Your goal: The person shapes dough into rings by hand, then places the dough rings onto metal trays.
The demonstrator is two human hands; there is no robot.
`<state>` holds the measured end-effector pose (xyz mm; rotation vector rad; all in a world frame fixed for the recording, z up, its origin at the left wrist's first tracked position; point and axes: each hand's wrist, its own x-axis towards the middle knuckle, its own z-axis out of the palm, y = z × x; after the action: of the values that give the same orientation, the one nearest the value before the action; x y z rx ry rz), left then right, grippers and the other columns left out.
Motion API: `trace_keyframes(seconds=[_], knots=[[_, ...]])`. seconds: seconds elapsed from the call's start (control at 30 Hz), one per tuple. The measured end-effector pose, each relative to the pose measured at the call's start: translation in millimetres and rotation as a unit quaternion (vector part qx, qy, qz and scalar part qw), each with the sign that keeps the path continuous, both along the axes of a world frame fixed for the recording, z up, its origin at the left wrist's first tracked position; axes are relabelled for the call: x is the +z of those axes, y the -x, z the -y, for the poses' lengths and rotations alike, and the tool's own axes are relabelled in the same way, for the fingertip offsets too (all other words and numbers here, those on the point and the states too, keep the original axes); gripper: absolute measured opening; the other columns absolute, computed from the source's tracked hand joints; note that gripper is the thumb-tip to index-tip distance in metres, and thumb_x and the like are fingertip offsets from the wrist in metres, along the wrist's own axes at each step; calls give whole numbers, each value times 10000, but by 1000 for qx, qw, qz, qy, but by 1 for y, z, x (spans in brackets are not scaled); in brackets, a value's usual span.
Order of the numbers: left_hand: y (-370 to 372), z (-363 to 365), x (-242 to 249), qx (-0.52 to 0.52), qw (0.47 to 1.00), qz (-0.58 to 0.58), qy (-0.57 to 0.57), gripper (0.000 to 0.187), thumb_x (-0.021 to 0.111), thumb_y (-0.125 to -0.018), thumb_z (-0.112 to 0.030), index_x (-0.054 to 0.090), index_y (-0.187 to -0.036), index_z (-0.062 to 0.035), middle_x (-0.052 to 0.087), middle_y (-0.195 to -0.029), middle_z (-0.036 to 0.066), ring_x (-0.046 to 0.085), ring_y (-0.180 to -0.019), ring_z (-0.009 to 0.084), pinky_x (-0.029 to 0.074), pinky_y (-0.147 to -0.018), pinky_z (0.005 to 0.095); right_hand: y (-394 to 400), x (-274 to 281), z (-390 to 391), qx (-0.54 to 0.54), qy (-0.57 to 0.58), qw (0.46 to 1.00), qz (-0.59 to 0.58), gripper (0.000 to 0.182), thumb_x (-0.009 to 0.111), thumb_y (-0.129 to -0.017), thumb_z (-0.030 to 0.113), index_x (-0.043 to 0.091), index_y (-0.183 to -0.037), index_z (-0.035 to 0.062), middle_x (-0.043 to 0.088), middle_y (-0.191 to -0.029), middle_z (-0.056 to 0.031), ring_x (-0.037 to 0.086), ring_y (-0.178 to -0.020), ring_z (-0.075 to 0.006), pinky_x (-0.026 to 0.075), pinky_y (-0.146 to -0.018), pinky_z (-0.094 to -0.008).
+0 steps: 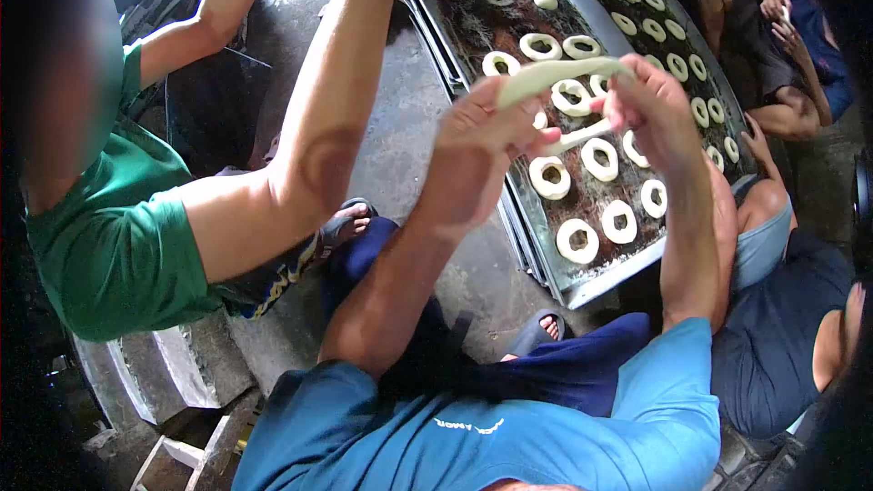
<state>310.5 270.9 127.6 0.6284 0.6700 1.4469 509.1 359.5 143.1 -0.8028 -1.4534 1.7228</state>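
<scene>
In front of me, above a dark baking tray, a pale ring of dough is stretched between my hands. Its left end is in my left hand, fingers curled round it. My right hand grips the opposite end, with the fingers bent through the loop. Both hands are somewhat blurred. Below them, several dough rings, such as one ring near the front edge, lie in rows on the tray. A small round dough ball sits near the tray's far end.
A second tray with more dough rings adjoins on the right. To my left, a person in a green shirt reaches an arm forward. Other people sit along the right side, one person's hands holding a small pale piece. Concrete steps are lower left.
</scene>
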Motion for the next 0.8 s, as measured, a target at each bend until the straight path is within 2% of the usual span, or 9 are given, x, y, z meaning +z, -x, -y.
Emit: trace_keyframes(seconds=[0.13, 0.23, 0.3, 0.37, 0.43, 0.5, 0.7, 0.77, 0.8], knots=[[10, -10, -39, 122, 872, -467, -85, 648, 633, -779, -107, 345, -1333, 67, 503, -1209, 280, 519, -1145, 342, 412, -972, 384, 45, -6, -63, -20, -152, 938, 313, 213, 620, -857, 226, 572, -792, 30, 524, -633, 18, 501, -549, -69, 393, -510, -221], [22, -7, -26, 55, 824, -537, -170, 499, 655, -794, -114, 484, -1251, -13, 504, -1247, 214, 517, -1161, 316, 437, -958, 382, 83, -44, -121, -21, -227, 815, 534, 299, 578, -870, 294, 585, -738, 27, 547, -617, -3, 498, -536, -83, 397, -497, -240], [29, -6, -23, -26, 852, -498, -159, 422, 642, -797, -141, 524, -1181, -11, 511, -1200, 217, 524, -1120, 364, 435, -951, 393, 107, -83, -167, -42, -257, 796, 546, 344, 563, -854, 332, 593, -713, 19, 562, -602, -25, 513, -527, -98, 402, -495, -269], [38, -10, -29, -30, 842, -506, -188, 416, 638, -803, -146, 522, -1179, -13, 508, -1200, 211, 530, -1098, 368, 448, -932, 391, 133, -109, -210, 20, -129, 887, 443, 382, 574, -859, 379, 619, -709, 31, 607, -622, -68, 535, -495, -120, 421, -479, -286], [50, -14, -29, -50, 821, -534, -195, 416, 628, -817, -152, 510, -1192, -16, 515, -1192, 198, 557, -1057, 348, 476, -889, 376, 169, -129, -225, -105, -49, 953, 279, 428, 541, -894, 432, 590, -719, 45, 574, -582, -30, 520, -475, -107, 428, -445, -280], [61, -19, -31, -62, 826, -527, -190, 412, 627, -820, -151, 509, -1190, -13, 528, -1174, 193, 568, -1037, 346, 484, -874, 378, 203, -156, -251, -127, 21, 963, 238, 401, 507, -915, 418, 572, -727, 70, 564, -585, -13, 536, -514, -105, 447, -467, -281], [75, -33, -33, -5, 816, -546, -187, 397, 640, -812, -120, 520, -1176, -20, 578, -1089, 189, 599, -967, 349, 505, -825, 387, 195, -206, -281, -134, -129, 845, 500, 400, 430, -877, 313, 664, -936, -6, 637, -954, -263, 635, -887, -389, 487, -787, -468], [76, -39, -33, 14, 810, -559, -179, 384, 648, -810, -131, 533, -1158, -20, 589, -1067, 190, 605, -945, 359, 507, -815, 391, 183, -200, -264, -208, -276, 819, 458, 344, 446, -831, 226, 649, -993, 1, 637, -940, -260, 642, -881, -376, 489, -804, -453], [76, -42, -35, 23, 813, -550, -191, 368, 648, -815, -137, 542, -1148, -21, 598, -1051, 186, 607, -929, 367, 507, -807, 399, 167, -183, -252, -120, -219, 826, 505, 350, 465, -788, 198, 644, -1024, 12, 642, -922, -252, 647, -873, -368, 496, -800, -439]])
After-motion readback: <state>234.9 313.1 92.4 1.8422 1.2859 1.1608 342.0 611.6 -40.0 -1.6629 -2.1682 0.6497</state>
